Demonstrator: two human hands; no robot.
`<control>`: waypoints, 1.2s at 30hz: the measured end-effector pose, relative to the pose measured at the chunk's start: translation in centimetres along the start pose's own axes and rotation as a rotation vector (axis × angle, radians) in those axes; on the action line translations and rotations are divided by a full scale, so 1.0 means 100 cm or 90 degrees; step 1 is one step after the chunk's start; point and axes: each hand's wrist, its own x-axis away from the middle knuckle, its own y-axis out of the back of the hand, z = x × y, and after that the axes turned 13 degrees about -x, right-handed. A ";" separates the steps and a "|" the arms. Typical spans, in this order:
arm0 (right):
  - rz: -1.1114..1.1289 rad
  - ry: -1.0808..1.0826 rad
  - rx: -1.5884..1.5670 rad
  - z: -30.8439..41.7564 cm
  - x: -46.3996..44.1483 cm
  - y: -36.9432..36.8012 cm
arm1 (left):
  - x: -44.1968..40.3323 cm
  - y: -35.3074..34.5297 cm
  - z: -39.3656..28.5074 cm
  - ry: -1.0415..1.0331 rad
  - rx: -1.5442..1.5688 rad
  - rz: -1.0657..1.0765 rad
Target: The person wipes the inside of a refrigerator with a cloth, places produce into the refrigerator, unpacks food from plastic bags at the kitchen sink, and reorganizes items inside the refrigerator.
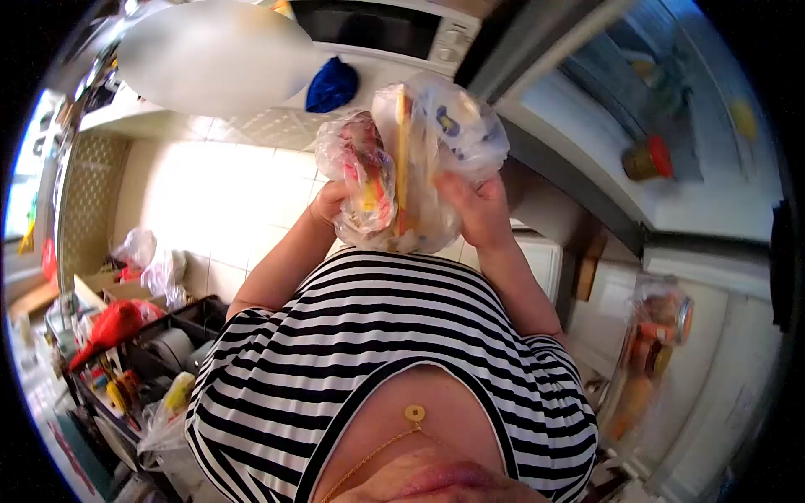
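Note:
My left hand [329, 204], fingers closed, grips the side of a crumpled clear plastic bag [362, 172] with red, pink and yellow packaging showing through. My right hand [480, 208] is closed on the other side of the bundle, on a cloudy plastic bag [465, 126] with dark blue marks. Between them, a pale translucent package with a yellow edge [403, 159] stands upright, pressed against both bags. The whole bundle is held up in front of my striped shirt. What the bags contain is blurred, and some of my fingertips are hidden behind the plastic.
On the right a fridge stands open, a red-lidded jar [647, 158] on its shelf and several items in its door rack [654, 335]. Ahead are a microwave [369, 29] and a blue bag-like item [333, 85]. A cluttered cart [142, 352] stands at the left.

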 end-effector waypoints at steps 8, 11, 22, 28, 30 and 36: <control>-0.001 -0.074 0.060 -0.094 -0.094 -0.088 | 0.093 0.053 -0.095 -0.146 -0.015 -0.117; -0.036 -0.094 0.041 -0.148 -0.139 -0.131 | 0.144 0.093 -0.149 -0.160 -0.008 -0.175; 0.051 -0.223 0.009 -0.321 -0.283 -0.266 | 0.313 0.194 -0.298 -0.325 -0.034 -0.657; 0.132 -0.298 -0.001 -0.404 -0.344 -0.325 | 0.368 0.240 -0.330 -0.425 0.027 -0.791; 0.156 -0.343 -0.004 -0.437 -0.367 -0.348 | 0.392 0.260 -0.346 -0.450 0.019 -0.832; 0.212 -0.464 -0.040 -0.536 -0.438 -0.410 | 0.473 0.336 -0.359 -0.492 0.059 -0.993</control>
